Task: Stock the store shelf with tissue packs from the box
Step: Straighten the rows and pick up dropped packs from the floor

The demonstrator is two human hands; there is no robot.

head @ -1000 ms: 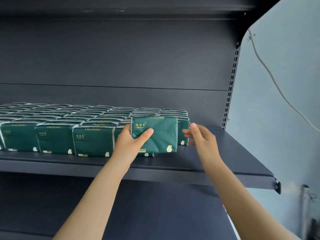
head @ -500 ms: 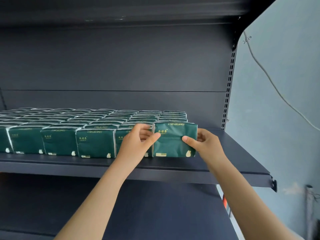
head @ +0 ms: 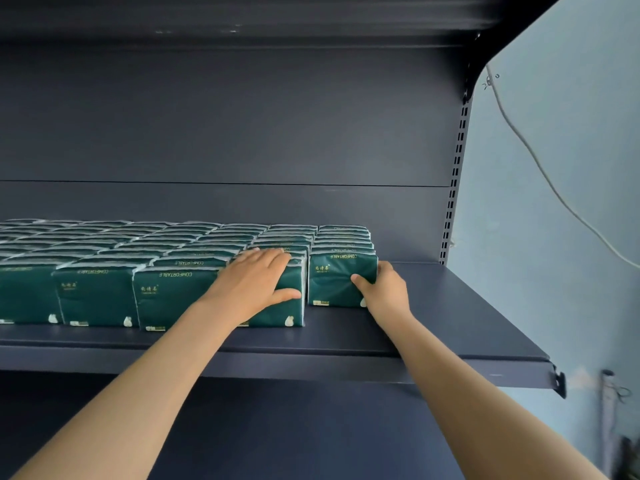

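Several rows of dark green tissue packs (head: 100,299) stand upright on the dark shelf (head: 450,327), filling its left and middle. My left hand (head: 252,285) lies flat with straight fingers over the top and front of the second pack from the right (head: 289,308). My right hand (head: 384,292) grips the right end of the rightmost front pack (head: 334,282), thumb on its front face and fingers behind its side. That pack stands on the shelf, set a little further back than the front row. The box is not in view.
Bare shelf surface stretches right of the packs to the perforated upright (head: 453,188) and the shelf's end bracket (head: 559,381). A pale wall (head: 571,168) with a hanging cable (head: 540,168) lies beyond. Another shelf board (head: 242,26) runs overhead, and a lower shelf (head: 277,427) sits beneath.
The pack my left hand carried has gone to the right end of the row, and my right hand took hold of it. My left hand let go and now rests on the neighbouring pack.
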